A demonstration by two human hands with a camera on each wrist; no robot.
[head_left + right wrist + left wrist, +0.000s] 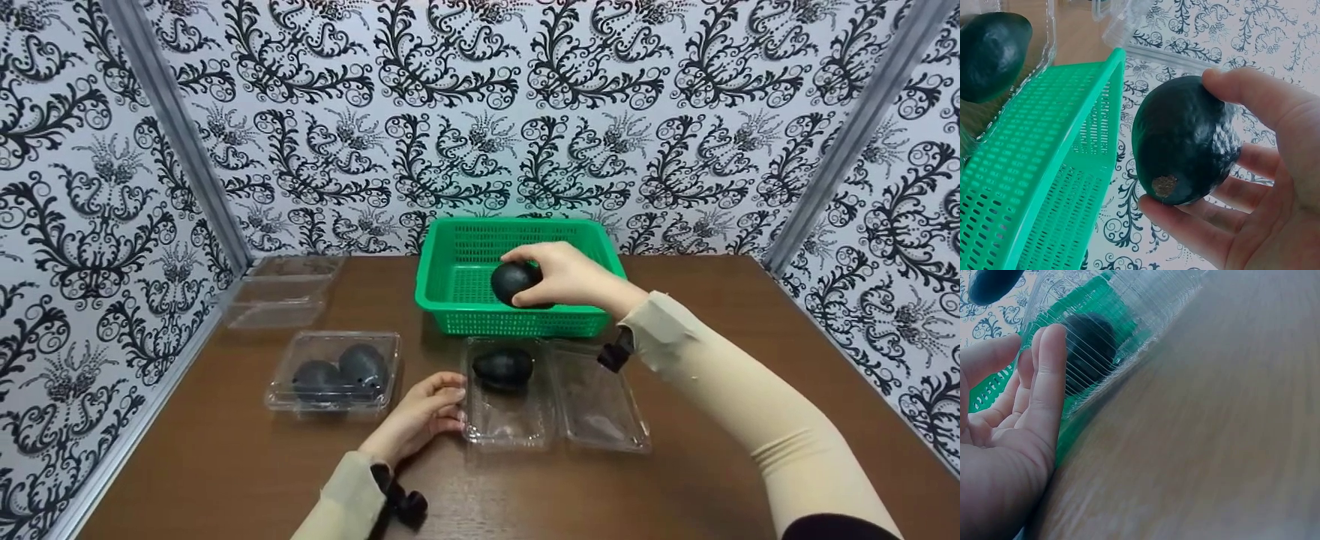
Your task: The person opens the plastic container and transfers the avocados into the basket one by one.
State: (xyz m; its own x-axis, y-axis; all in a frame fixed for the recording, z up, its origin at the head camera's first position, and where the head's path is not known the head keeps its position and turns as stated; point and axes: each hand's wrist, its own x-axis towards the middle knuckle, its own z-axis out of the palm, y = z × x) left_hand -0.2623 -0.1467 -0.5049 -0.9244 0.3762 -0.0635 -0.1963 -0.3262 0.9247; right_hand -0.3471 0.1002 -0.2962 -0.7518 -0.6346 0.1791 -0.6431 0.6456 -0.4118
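My right hand (566, 276) holds a dark avocado (1185, 140) over the front rim of the green basket (517, 324); fingers and thumb curve round it, and its brown stem scar shows in the right wrist view. On the table before the basket lies an opened clear plastic clamshell box (506, 433), its lid (604, 409) folded out to the right. A second avocado (504, 369) lies in the back of its base. At the box's left wall, my left hand (416, 416) touches the side with extended fingers, also visible in the left wrist view.
Left of my left hand stands a closed clear box (334, 397) with two avocados inside. More clear clamshell packaging (281, 292) lies at the back left. Patterned walls (480, 112) enclose the brown table (720, 322) at the back and sides.
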